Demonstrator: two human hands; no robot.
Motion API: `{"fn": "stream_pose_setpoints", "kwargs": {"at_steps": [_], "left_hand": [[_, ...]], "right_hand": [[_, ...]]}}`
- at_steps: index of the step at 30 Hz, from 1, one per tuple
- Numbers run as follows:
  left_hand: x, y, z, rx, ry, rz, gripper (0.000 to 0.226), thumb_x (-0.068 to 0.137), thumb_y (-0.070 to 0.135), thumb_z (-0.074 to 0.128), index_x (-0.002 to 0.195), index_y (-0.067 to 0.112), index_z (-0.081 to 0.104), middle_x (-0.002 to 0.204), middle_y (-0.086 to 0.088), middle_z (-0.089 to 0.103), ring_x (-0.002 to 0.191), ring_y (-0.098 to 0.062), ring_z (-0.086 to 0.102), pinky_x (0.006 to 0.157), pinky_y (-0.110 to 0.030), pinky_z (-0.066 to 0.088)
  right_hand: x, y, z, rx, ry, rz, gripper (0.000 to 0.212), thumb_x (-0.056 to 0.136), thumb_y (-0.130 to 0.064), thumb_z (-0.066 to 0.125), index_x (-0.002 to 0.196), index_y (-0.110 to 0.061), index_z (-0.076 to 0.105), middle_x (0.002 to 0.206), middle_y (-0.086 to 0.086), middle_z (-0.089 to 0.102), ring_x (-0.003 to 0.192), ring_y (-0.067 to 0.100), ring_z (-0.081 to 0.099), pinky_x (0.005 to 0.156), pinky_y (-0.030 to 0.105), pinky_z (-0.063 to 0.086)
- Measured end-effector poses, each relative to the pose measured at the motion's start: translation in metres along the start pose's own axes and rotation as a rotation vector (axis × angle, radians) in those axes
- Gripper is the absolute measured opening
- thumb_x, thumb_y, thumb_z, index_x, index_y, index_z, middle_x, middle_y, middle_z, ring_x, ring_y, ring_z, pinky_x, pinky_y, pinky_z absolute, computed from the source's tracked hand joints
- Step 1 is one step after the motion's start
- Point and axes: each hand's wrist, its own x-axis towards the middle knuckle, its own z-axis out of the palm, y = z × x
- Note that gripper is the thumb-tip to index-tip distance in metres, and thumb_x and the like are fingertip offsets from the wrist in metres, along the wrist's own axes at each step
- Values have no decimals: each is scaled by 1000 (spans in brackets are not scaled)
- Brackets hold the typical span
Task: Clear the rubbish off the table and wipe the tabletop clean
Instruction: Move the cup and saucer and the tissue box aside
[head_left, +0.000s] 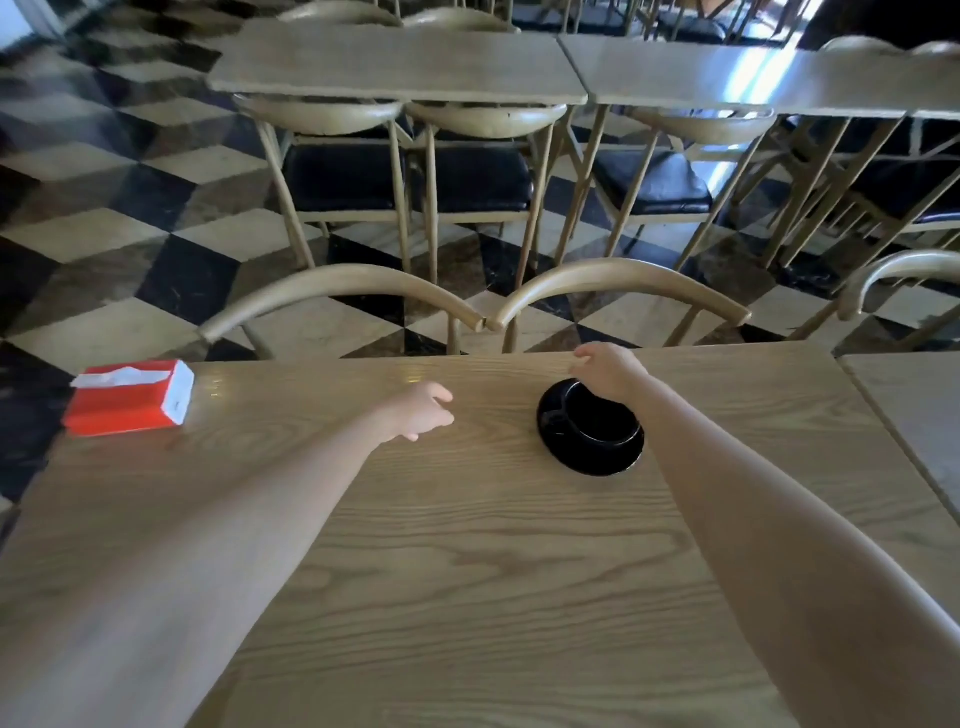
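A light wooden table (467, 545) fills the lower half of the head view. A black cup on a black saucer (592, 431) stands right of the middle. My right hand (608, 369) reaches over the cup's far rim toward the far table edge, fingers loosely apart, holding nothing that I can see. My left hand (421, 410) hovers over the bare wood left of the cup, fingers curled loosely and empty. A red tissue box (130, 397) with a white tissue sticking out lies at the far left corner.
Two curved wooden chair backs (353, 291) (623, 283) stand just beyond the far table edge. A second table (914, 415) adjoins on the right. More tables and black-seated chairs (467, 176) stand behind on a checkered floor.
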Motion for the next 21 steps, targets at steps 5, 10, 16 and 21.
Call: {"fn": "stream_pose_setpoints", "kwargs": {"at_steps": [5, 10, 16, 21], "left_hand": [[-42, -65, -47, -26, 56, -65, 46, 93, 19, 50, 138, 14, 41, 134, -12, 52, 115, -23, 54, 97, -38, 49], [-80, -138, -89, -101, 145, -153, 45, 93, 18, 51, 137, 14, 43, 134, -12, 51, 117, -23, 54, 95, -37, 50], [-117, -218, -138, -187, 263, -232, 48, 91, 16, 55, 137, 11, 43, 132, -14, 53, 110, -22, 56, 94, -38, 51], [-127, -275, -168, -277, 380, -311, 49, 89, 16, 57, 136, 9, 44, 130, -14, 52, 112, -25, 55, 92, -38, 49]], "right_hand": [[-3, -81, 54, -209, -157, -132, 59, 91, -35, 56, 142, -15, 37, 144, 9, 44, 130, 28, 45, 107, 37, 38], [-24, -162, 112, -338, -280, -305, 59, 90, -28, 59, 142, -11, 37, 143, 11, 45, 130, 28, 45, 105, 35, 37], [-31, -240, 184, -363, -365, -393, 68, 88, -36, 61, 145, -12, 32, 148, 9, 40, 134, 29, 41, 109, 40, 36], [-32, -290, 233, -348, -408, -438, 72, 87, -37, 62, 146, -10, 30, 151, 9, 36, 138, 27, 36, 113, 41, 32]]}}
